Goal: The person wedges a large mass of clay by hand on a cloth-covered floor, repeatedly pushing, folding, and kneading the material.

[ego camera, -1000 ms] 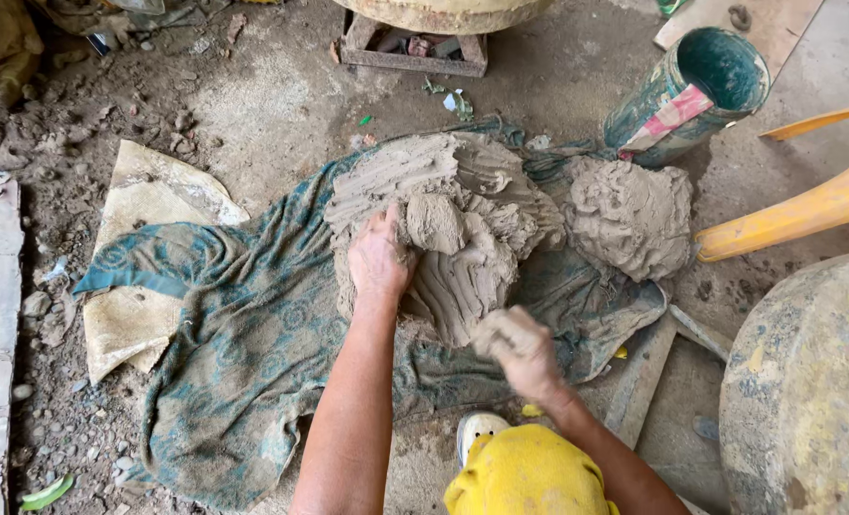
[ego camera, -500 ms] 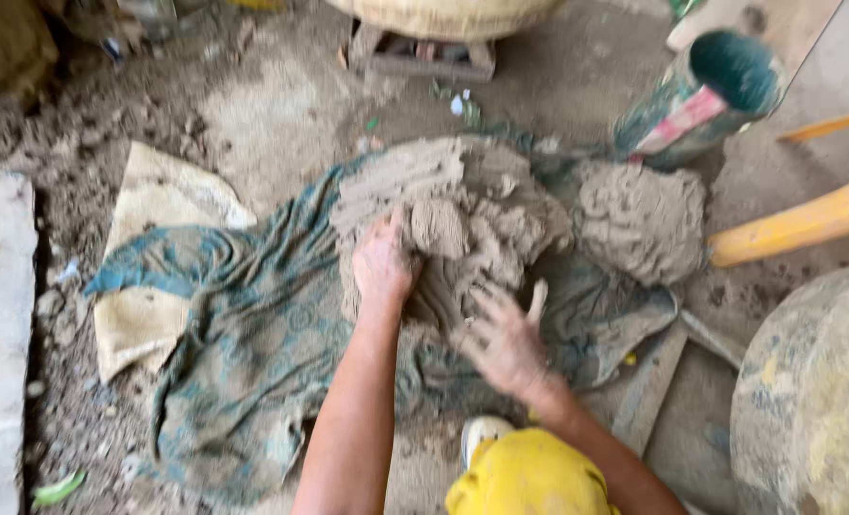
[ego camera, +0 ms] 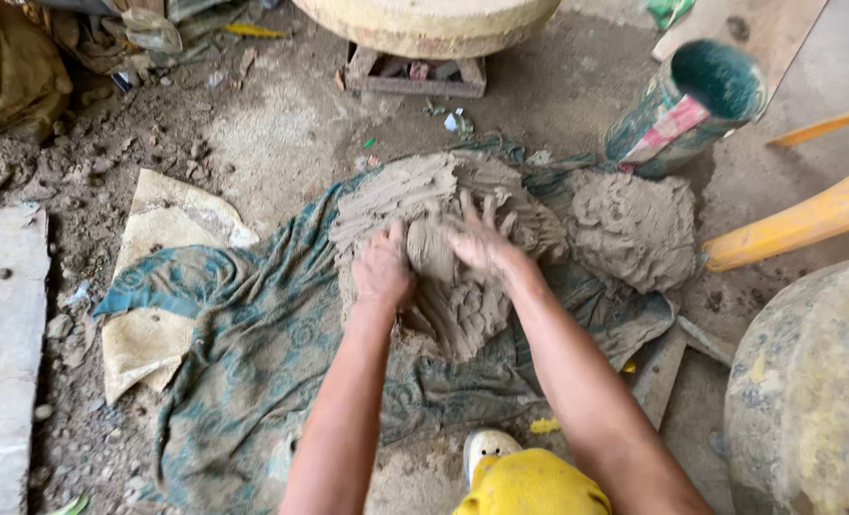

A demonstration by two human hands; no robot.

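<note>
The clay (ego camera: 444,248) is sitting in a big grey heap on a blue-green patterned cloth (ego camera: 253,353) that's spread over the dirt floor (ego camera: 262,143), which I'm guessing is there to keep grit and pebbles out of the mix. Both hands are pushing down into the middle of the heap. The left hand (ego camera: 383,272) is pressing in with its fingers curled and tucked together, knuckles up, so it's digging rather than pinching. The right hand (ego camera: 482,243) is lying flatter, fingers fanned apart across the top of the lump, not closed around anything. Arms are reaching straight out and down, so body weight looks to be going into the push.

The clay itself is looking wet and stiff, with long finger grooves and smeared ridges all over the upper side, and folded slabs hanging toward the near edge. A second, rounder lump (ego camera: 630,229) is resting just beside it on the same cloth, probably set apart as a separate batch. A green tube (ego camera: 692,105) is standing tilted behind that lump, and a pale sack (ego camera: 162,229) is peeking out under the cloth's left edge.
</note>
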